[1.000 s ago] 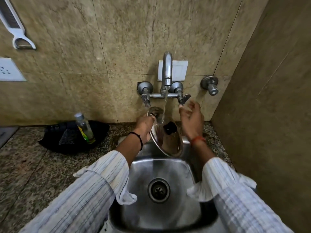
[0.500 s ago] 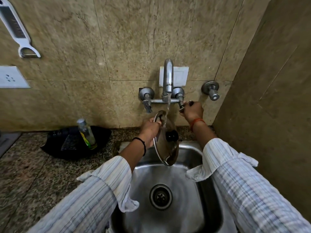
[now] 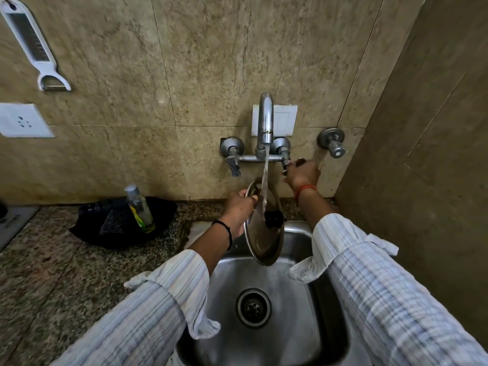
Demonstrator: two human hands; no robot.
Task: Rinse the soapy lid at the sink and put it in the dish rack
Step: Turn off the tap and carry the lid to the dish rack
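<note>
A round steel lid (image 3: 264,239) with a black knob stands on edge above the steel sink (image 3: 264,326). My left hand (image 3: 239,207) grips its upper left rim. Water runs from the wall tap (image 3: 264,120) in a steady stream onto the lid's upper face. My right hand (image 3: 301,174) is curled round the tap's right handle, just right of the stream. No dish rack is in view.
A black tray (image 3: 116,223) holding a clear bottle (image 3: 140,207) sits on the granite counter left of the sink. A white peeler (image 3: 34,46) and a socket (image 3: 22,120) are on the tiled wall. A second valve (image 3: 332,142) sticks out right of the tap. A brown wall closes the right side.
My right hand went from open near the tap to gripping its right handle. The water stream grew stronger. The lid turned more upright under it.
</note>
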